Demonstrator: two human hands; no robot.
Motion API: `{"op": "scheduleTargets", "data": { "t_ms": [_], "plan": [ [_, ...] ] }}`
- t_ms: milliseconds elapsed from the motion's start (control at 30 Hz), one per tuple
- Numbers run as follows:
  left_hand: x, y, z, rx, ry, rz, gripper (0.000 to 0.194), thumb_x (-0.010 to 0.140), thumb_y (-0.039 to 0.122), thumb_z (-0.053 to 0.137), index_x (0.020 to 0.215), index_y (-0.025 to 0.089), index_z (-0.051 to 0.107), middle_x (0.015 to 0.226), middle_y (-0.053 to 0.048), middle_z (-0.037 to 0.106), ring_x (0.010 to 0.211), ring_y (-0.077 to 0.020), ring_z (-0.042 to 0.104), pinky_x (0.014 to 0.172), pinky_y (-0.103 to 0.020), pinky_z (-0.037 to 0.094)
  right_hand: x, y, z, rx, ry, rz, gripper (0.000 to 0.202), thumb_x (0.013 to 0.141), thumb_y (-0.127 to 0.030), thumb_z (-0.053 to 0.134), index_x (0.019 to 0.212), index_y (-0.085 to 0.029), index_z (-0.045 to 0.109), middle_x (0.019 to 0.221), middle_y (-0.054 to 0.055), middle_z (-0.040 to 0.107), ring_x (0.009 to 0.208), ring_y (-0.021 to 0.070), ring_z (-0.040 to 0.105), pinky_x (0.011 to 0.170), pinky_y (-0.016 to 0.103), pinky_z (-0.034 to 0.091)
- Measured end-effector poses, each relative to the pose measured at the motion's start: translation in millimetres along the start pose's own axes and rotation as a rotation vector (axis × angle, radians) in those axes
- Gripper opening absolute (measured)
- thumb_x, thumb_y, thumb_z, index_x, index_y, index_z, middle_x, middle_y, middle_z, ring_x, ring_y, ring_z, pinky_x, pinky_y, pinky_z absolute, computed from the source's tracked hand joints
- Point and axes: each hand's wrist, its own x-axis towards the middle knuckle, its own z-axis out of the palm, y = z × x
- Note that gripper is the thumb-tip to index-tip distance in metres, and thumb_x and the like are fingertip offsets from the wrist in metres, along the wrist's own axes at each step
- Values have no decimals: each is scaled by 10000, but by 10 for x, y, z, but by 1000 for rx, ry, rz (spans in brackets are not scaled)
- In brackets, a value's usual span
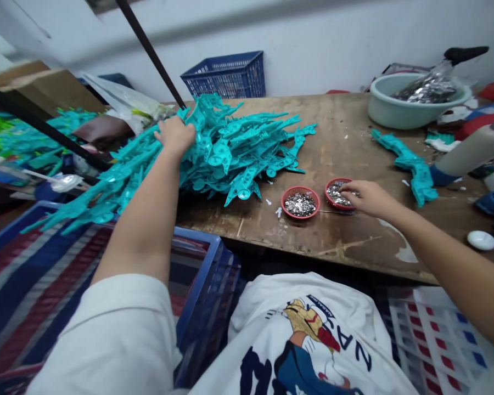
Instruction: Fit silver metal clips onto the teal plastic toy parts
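A large heap of flat teal plastic parts (230,148) lies on the table, its left end sticking out over a blue crate. My left hand (176,136) is at the upper left of this heap, its fingers closed around some of the teal parts. Further right, my right hand (368,197) has its fingertips down in a small red basket (327,192) of shiny metal pieces. Those fingers are bent together, and what is between them is hidden. Beside it stands a second red basket (283,207), also filled with small metal pieces (300,204).
Below the heap is the blue crate (214,258) with a striped lining. An empty-looking blue basket (226,77) stands by the wall. At the right are a pale basin (395,109), one separate teal part (411,164), a bottle (473,151) and a white round object (481,240). Dark poles rise at left.
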Motion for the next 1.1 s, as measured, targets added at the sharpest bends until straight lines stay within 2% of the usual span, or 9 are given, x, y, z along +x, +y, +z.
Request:
{"op": "scheduleTargets", "data": {
  "t_ms": [100,200,300,367,500,600,833,1000,1100],
  "plan": [
    [-258,154,-379,-237,202,-250,724,1078,690,365,1452,133,636,1439,2,724,1097,-148,516,1013,-367,457,-9,-165,-144,-89,135,-3,309,968,-604,669,1086,-370,832,1197,143,809,1160,473,761,1069,739,601],
    [-774,412,-764,-420,390,-127,498,1021,549,460,1228,190,736,1127,28,759,960,-144,546,863,-306,481,-194,-700,-439,-332,275,67,659,1024,-634,688,1618,-350,677,1688,188,586,1629,518,486,1347,759,407],
    [-1424,731,-977,-670,294,162,483,856,579,583,1052,162,729,819,25,612,720,-101,489,677,-233,384,-362,-1322,-832,-621,252,103,1128,1003,-641,784,1916,-306,212,1907,192,269,1808,547,6,1420,820,132],
    [-1817,918,-983,-754,41,274,433,830,559,618,996,168,699,733,39,516,631,-93,436,601,-220,342,-368,-1528,-1007,-709,182,78,1129,1023,-560,780,1927,-312,150,1909,183,266,1805,555,27,1419,813,131],
    [-2361,1233,-773,-447,-487,406,461,1053,555,453,1142,209,743,794,-16,651,702,-225,641,637,-321,496,-337,-1258,-797,-631,-442,176,657,957,-443,845,1576,-287,690,1407,168,771,1289,493,738,1086,614,616],
    [-2585,1574,-608,-57,-436,618,527,1134,487,470,1512,213,716,1322,-129,807,1201,-377,775,901,-449,625,-463,-859,-321,-518,-786,247,407,927,-382,909,1274,-204,796,1075,116,831,939,355,805,768,396,597],
    [-2589,2618,-20,-11,-497,1125,586,1177,466,636,1650,120,651,1639,-216,668,1473,-404,670,1109,-510,636,-485,-614,-7,-567,-732,300,570,939,-548,986,1329,-163,827,1174,166,850,1037,380,824,742,359,533],
    [-2497,2780,487,-5,-550,1205,880,1084,397,800,1839,138,432,1905,-222,317,1651,-427,517,1164,-524,611,119,-275,-106,-562,-426,330,428,1163,-321,589,1504,-214,824,1404,147,812,1319,394,761,1057,478,595],
    [-2375,2749,530,-110,-462,1263,505,1139,343,682,1590,118,712,1669,-231,642,1415,-402,698,1041,-485,636,354,55,12,-490,-401,354,485,1096,-254,613,1527,-170,820,1413,163,807,1340,399,746,1154,516,578]
  ]
}}
